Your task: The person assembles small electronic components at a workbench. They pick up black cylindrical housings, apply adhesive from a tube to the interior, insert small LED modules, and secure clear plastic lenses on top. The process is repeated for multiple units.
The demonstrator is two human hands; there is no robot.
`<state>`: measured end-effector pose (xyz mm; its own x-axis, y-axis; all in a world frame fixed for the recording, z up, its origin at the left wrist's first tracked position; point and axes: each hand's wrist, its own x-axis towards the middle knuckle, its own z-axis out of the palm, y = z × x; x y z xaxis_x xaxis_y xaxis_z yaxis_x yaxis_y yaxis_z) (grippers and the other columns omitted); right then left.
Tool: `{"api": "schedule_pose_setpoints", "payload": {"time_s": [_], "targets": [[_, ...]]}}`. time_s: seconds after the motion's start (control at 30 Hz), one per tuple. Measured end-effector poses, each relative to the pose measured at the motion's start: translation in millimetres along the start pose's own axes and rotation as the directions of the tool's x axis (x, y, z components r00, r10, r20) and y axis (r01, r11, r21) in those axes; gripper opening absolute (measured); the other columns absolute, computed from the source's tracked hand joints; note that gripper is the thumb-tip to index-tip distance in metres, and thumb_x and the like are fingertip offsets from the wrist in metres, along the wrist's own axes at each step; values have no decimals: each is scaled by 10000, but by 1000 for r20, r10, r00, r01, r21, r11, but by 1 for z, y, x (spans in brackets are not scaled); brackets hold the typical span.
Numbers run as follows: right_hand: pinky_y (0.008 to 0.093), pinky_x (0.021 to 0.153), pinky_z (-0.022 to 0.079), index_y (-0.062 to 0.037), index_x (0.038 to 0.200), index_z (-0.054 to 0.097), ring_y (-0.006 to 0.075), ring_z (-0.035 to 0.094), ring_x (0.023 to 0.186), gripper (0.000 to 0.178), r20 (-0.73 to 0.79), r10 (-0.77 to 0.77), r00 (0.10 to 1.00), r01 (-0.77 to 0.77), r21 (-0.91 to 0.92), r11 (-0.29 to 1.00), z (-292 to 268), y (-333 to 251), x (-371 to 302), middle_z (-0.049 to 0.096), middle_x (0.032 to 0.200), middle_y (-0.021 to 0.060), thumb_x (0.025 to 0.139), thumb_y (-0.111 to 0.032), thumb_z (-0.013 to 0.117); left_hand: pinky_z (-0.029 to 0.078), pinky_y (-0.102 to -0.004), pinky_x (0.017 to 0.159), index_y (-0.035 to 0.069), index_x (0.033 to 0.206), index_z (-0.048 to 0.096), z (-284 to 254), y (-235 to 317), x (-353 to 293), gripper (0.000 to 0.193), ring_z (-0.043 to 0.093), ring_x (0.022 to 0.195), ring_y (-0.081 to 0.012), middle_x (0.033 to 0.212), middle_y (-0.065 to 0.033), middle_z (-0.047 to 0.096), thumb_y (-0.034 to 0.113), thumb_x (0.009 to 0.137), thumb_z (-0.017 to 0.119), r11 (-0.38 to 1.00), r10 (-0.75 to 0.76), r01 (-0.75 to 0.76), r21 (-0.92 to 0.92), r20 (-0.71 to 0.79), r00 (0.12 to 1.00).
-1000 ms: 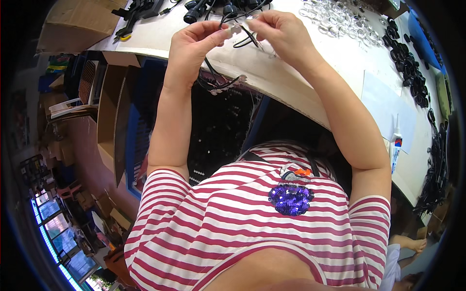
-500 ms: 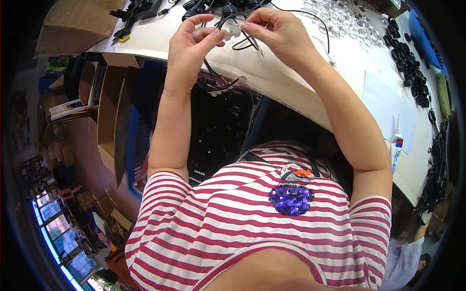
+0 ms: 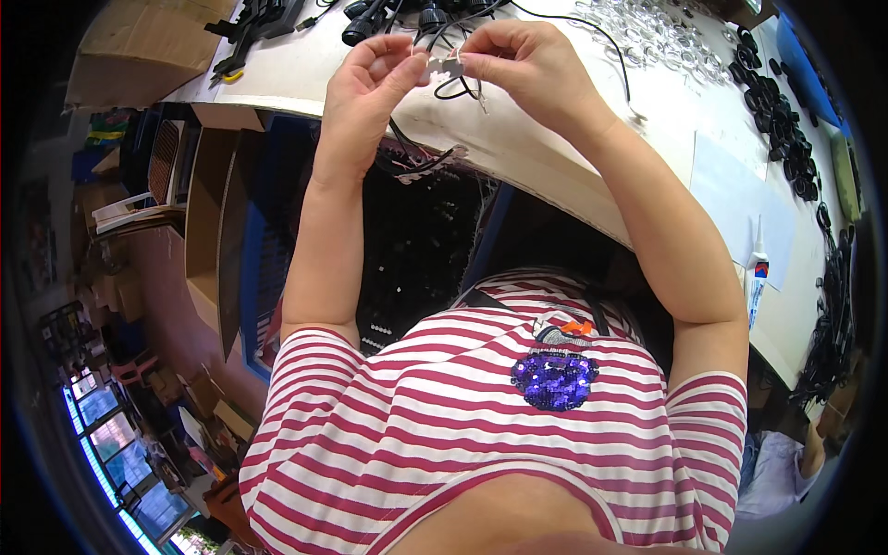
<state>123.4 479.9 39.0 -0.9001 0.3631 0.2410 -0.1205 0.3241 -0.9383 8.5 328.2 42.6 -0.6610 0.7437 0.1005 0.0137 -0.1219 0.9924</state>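
A small flat grey plate (image 3: pixel 453 67) with an uneven outline is held between my two hands over the near edge of the white worktable. My left hand (image 3: pixel 372 88) pinches at its left side with thumb and forefinger; the exact grip is partly hidden. On the other side, my right hand (image 3: pixel 532 69) is closed in a pinch on the plate, and thin pale wire shows by the fingertips. Below the plate, a black cable (image 3: pixel 450 91) loops on the table. Just beyond my hands lie black lamp holders (image 3: pixel 365 20) with cables.
Clear rings (image 3: pixel 652 42) are spread at the back right, with black rings (image 3: pixel 772 116) beyond them. A glue tube (image 3: pixel 757 273) lies near white paper (image 3: pixel 731 176). Black cables hang at the far right. A cardboard box (image 3: pixel 143 46) and black tools stand left. Another person's sleeve (image 3: pixel 777 472) shows lower right.
The plate has turned and looks darker, while my hands have shifted slightly. At lower right the other person has moved, with the head now out of view.
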Motion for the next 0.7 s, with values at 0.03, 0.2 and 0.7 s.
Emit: {"api": "schedule_pose_setpoints", "payload": {"time_s": [0.03,0.2,0.7], "targets": [[213,644,439,-5,844,644,69,548,686,149,9,7,1000,-8,43,999,-2,1,1,619,731,19,815,-149,620,431,-205,729,-17,1050,542,-5,1,0,294,582,788,-113,832,-71,630,120,809,644,998,-25,24,64,26,999],[207,664,422,-12,852,644,66,542,714,149,18,26,1000,-27,69,997,1,0,0,616,742,15,817,-154,615,400,-199,702,1,917,627,-14,6,-5,199,541,759,-88,842,-45,623,168,811,651,977,-18,1,213,80,997],[180,501,296,-86,771,613,37,433,567,97,-111,-54,992,38,-141,989,9,-9,-6,569,683,-22,767,-183,619,381,-169,634,-6,824,647,-4,3,-3,140,539,723,-74,735,-30,627,132,800,650,942,72,-78,327,31,997]]}}
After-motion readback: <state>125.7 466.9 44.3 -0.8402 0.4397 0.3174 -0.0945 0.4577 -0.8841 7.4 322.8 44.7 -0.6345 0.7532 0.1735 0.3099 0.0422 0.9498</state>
